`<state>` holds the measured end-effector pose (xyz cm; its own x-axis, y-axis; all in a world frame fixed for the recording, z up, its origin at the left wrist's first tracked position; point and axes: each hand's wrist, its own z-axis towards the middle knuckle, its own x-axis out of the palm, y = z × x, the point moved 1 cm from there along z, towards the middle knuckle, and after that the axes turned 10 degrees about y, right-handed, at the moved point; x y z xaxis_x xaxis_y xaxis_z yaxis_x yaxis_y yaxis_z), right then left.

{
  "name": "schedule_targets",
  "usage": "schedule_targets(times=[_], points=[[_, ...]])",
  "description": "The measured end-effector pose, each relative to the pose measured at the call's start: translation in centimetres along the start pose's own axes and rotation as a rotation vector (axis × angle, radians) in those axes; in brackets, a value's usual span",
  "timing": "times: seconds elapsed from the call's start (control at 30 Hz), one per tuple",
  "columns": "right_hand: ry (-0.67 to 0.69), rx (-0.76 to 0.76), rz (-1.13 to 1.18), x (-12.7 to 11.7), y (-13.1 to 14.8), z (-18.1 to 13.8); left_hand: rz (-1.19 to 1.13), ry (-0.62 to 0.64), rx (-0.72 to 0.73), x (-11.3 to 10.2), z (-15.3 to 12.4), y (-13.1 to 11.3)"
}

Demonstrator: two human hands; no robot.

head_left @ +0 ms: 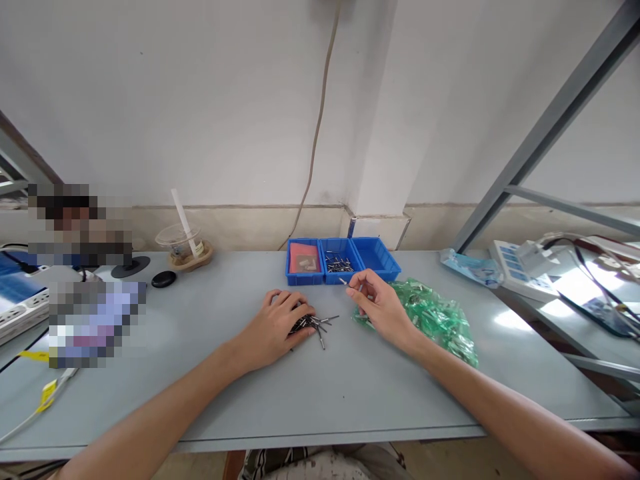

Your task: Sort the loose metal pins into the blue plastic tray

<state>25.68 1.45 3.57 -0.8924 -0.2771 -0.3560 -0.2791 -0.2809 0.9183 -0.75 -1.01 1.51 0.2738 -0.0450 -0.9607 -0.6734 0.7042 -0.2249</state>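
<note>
My left hand (pixel 283 323) is curled over a small pile of thin metal pins (pixel 320 325) that look like blind rivets. Several stick out past its thumb and fingertips, and the palm hides the others. Between thumb and fingertips, my right hand (pixel 375 303) pinches one small metal pin (pixel 343 282), its pale tip pointing left, just in front of the blue bins. More metal pins lie in the middle blue bin (pixel 329 279). A green plastic bag (pixel 440 317) lies crumpled beside and partly behind my right hand.
The left blue bin (pixel 304 279) holds a reddish packet; the right blue bin (pixel 377 257) adjoins the middle one. At the left are a cup with a straw (pixel 184 233) and a black round object (pixel 163 279). Power strips, cables and a metal frame (pixel 500 207) flank the grey table (pixel 300 407).
</note>
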Motion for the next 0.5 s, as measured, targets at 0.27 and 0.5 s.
schedule_targets(times=[0.27,0.5], points=[[0.136,0.136,0.431,0.21,0.43,-0.15,-0.013,-0.014,-0.007,0.26,0.13,-0.17],[0.136,0.188,0.642,-0.15,0.88,-0.15,-0.029,-0.035,-0.013,0.6,0.45,-0.2]])
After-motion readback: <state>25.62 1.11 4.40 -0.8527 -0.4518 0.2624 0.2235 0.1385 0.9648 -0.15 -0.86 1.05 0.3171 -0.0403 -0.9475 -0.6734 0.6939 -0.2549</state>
